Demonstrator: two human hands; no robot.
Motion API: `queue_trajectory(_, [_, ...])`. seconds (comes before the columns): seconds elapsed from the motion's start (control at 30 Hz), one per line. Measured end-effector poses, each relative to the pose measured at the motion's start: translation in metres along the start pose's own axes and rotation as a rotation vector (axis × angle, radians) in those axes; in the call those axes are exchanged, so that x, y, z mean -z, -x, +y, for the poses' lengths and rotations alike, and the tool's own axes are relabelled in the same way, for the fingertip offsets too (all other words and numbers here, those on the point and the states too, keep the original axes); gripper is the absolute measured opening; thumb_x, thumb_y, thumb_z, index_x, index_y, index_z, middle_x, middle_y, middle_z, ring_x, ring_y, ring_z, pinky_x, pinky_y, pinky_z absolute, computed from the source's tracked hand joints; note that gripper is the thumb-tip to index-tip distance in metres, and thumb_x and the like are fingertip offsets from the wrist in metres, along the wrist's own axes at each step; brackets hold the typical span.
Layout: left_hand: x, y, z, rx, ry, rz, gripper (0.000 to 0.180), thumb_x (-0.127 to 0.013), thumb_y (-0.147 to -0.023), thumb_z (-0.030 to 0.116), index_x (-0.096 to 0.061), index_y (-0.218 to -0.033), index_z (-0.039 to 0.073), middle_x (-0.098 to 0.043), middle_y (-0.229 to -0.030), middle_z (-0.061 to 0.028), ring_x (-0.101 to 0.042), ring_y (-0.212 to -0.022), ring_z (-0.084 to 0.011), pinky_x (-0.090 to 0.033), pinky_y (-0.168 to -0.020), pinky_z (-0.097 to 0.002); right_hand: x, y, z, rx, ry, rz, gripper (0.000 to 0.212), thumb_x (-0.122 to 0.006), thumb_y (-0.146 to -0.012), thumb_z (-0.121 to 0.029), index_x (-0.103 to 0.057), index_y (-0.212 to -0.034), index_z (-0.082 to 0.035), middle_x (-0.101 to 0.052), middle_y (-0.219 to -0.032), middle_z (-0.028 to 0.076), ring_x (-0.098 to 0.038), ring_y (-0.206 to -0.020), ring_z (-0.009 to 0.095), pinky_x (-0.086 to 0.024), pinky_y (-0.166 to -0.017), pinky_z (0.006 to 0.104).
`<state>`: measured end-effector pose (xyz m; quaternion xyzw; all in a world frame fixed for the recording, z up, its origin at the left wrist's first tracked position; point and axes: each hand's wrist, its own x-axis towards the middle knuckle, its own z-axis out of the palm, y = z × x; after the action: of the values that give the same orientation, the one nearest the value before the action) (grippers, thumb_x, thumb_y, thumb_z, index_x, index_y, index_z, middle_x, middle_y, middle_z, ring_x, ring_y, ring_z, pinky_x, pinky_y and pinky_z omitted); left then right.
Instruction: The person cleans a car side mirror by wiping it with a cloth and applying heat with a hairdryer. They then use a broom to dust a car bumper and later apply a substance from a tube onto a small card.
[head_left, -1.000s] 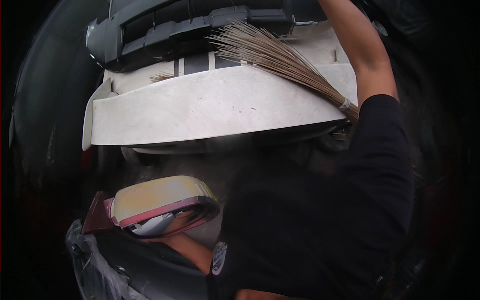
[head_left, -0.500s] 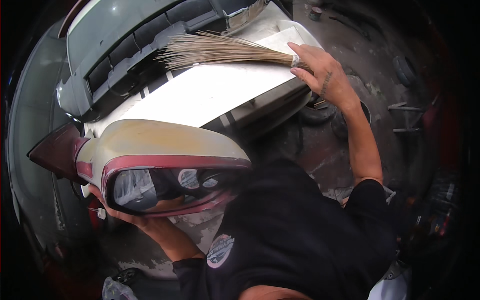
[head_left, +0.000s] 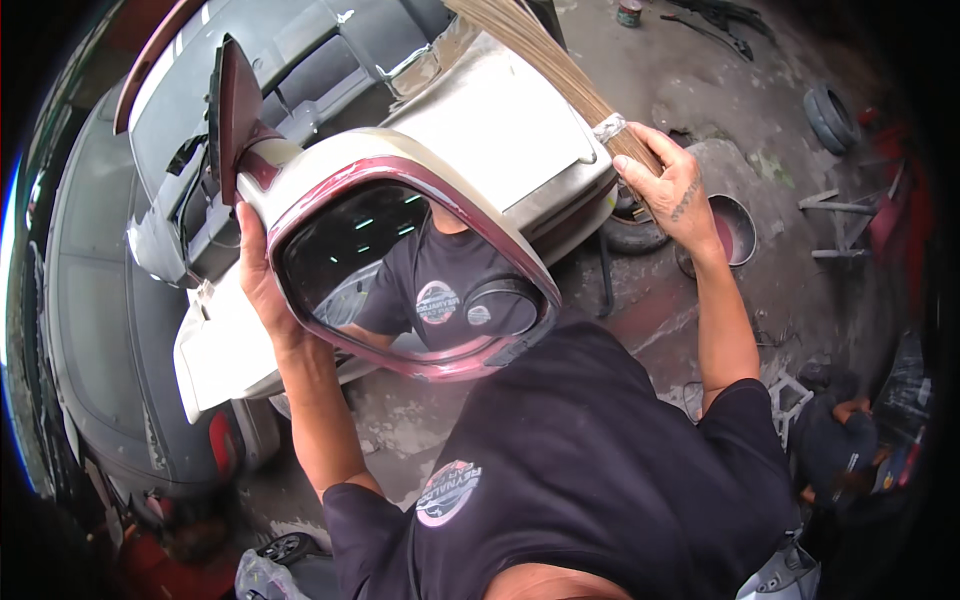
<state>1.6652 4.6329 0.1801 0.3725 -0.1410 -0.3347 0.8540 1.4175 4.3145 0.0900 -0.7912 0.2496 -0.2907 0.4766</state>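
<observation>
My left hand (head_left: pixel 262 270) grips a car side mirror (head_left: pixel 395 150) by its mounting end. Its housing is cream with worn maroon paint around the rim, and the glass reflects a dark shirt. The mirror is held up in front of my chest, with its maroon triangular base (head_left: pixel 232 120) pointing up at the left. In my right hand (head_left: pixel 672 190) is a stick broom (head_left: pixel 550 60), closed around the handle just below a pale binding. The bristles extend up and left over a white panel (head_left: pixel 480 110), past the picture's top edge.
A grey car bumper (head_left: pixel 300 70) lies beyond the white panel, and a dark car (head_left: pixel 100 280) stands at the left. On the floor to the right are a bowl (head_left: pixel 737 230), a tire (head_left: pixel 830 120) and a metal stand (head_left: pixel 840 215). Another person (head_left: pixel 835 430) is at the lower right.
The side mirror has risen and tilted, its base swinging upward. My right hand has lifted the broom off the white panel, turning its bristles up and away.
</observation>
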Motion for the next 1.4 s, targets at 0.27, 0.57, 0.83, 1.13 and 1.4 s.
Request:
queue_trajectory(0.27, [-0.033,-0.115,-0.078,0.22,-0.248,0.062,0.041,-0.059,-0.103,0.037,-0.067,-0.115,-0.002,-0.075,-0.099,-0.0151,-0.074,-0.082,-0.023,-0.062,-0.073,-0.0339,0.007,0.003,0.046,-0.196,-0.772,0.048,0.047,-0.068,-0.099,-0.025,-0.057,-0.133,0.006,-0.067,-0.091,0.004,-0.061,-0.068,0.007,-0.051,-0.057,0.0225])
queue_trajectory(0.57, [-0.049,-0.17,-0.124,0.27,-0.4,0.041,0.042,-0.062,-0.101,0.035,-0.062,-0.118,-0.004,-0.074,-0.1,-0.019,-0.075,-0.083,-0.0272,-0.063,-0.073,-0.037,0.01,0.027,0.058,-0.212,-0.975,0.048,0.05,-0.063,-0.1,-0.024,-0.049,-0.138,0.005,-0.07,-0.105,0.013,-0.068,-0.077,0.013,-0.055,-0.063,0.0247])
queue_trajectory(0.83, [-0.037,-0.198,-0.144,0.31,-0.646,0.075,0.033,-0.065,-0.101,0.033,-0.069,-0.113,0.003,-0.073,-0.091,-0.0064,-0.07,-0.077,-0.015,-0.06,-0.067,-0.0287,0.017,0.028,0.046,-0.143,-0.977,0.068,0.054,-0.067,-0.097,-0.022,-0.047,-0.14,0.006,-0.068,-0.107,0.014,-0.066,-0.074,0.014,-0.054,-0.062,0.0258])
queue_trajectory(1.13, [-0.045,-0.218,-0.141,0.493,-0.774,-0.058,0.042,-0.057,-0.104,0.043,-0.07,-0.114,0.005,-0.073,-0.099,-0.0082,-0.07,-0.082,-0.0153,-0.06,-0.071,-0.0289,0.02,0.027,0.049,-0.152,-0.909,0.124,0.058,-0.068,-0.096,-0.02,-0.046,-0.142,0.007,-0.068,-0.104,0.014,-0.065,-0.074,0.013,-0.054,-0.062,0.0268])
queue_trajectory(1.4, [-0.051,-0.205,-0.125,0.484,-1.086,-0.115,0.052,-0.047,-0.109,0.041,-0.061,-0.138,0.001,-0.07,-0.114,-0.0125,-0.068,-0.094,-0.0153,-0.056,-0.084,-0.0273,0.034,0.019,0.066,-0.126,-0.751,0.145,0.058,-0.068,-0.096,-0.024,-0.048,-0.14,0.008,-0.067,-0.105,0.014,-0.066,-0.074,0.014,-0.053,-0.062,0.0248])
